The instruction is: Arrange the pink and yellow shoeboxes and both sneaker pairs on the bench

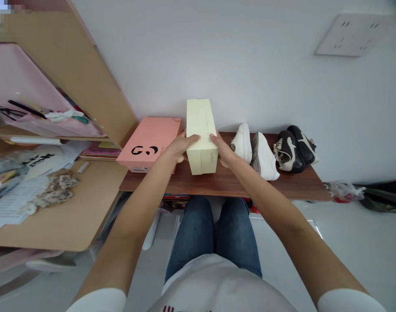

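Note:
Between my two hands is a pale yellow box (200, 121), long and narrow, with small print on its top and front end. My left hand (180, 146) grips its left side, thumb on the top edge. On the opposite side my right hand (222, 149) holds it the same way, fingers mostly hidden behind the box. Whether its underside rests on the brown wooden shelf (172, 185) I cannot tell. Just left of it lies a pink shoebox (155, 134) with black lettering. White shoes (264, 158) stand on the shelf to the right.
Black-and-white shoes (290, 154) sit at the shelf's right end. At left, a desk (97, 190) carries papers, a patterned hair scrunchie (60, 188) and plastic bags. A wall (250, 65) with a socket plate (354, 34) rises behind the shelf. Dark bags lie on the floor at far right.

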Motion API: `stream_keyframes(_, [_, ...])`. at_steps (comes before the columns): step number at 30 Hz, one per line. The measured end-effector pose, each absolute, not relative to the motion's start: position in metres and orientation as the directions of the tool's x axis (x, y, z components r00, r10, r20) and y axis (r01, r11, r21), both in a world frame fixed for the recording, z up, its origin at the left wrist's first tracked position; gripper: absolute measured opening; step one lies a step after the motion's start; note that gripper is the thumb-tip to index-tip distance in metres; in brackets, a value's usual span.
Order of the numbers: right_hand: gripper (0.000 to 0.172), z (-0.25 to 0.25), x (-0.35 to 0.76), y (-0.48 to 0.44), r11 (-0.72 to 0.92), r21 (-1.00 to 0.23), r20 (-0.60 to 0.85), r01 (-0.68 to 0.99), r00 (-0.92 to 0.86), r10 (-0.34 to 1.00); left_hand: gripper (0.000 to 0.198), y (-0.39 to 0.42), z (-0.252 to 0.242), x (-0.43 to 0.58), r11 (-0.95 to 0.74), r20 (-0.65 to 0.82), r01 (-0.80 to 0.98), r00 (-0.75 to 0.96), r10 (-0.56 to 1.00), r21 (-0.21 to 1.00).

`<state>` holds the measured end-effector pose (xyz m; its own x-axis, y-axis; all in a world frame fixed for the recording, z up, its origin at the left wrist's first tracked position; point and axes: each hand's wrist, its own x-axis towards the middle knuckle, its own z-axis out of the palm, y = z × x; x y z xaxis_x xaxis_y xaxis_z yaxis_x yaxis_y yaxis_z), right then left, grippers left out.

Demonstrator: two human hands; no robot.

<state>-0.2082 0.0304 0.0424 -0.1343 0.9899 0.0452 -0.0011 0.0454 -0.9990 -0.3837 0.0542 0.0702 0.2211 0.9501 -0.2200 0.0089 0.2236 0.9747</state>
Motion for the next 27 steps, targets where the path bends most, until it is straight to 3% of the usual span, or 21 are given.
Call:
stream_keyframes(7, [0.073, 0.028, -0.218, 0.029, -0.027, -0.999, -0.022, -0.029, -0.152, 0.988, 0.053, 0.066, 0.057, -0.391, 0.262, -0.271, 0.070, 0.255, 0.928, 0.963])
stream_keyframes(15, [0.078, 0.018, -0.221, 0.023, 0.006, -0.999, 0.012, -0.048, -0.131, 0.991, 0.061, 0.058, 0.048, -0.393, 0.267, -0.279, 0.083, 0.251, 0.927, 0.960])
stream_keyframes(21, [0.077, 0.016, -0.215, 0.022, 0.002, -1.000, 0.005, -0.019, -0.152, 0.988, 0.045, 0.054, 0.043, -0.393, 0.312, -0.305, 0.008, 0.248, 0.920, 0.950])
stream_keyframes(27, [0.081, 0.007, -0.200, 0.024, -0.009, -0.999, -0.005, -0.032, -0.114, 0.994, 0.048, 0.061, 0.027, -0.394, 0.364, -0.357, -0.013, 0.156, 0.921, 0.931])
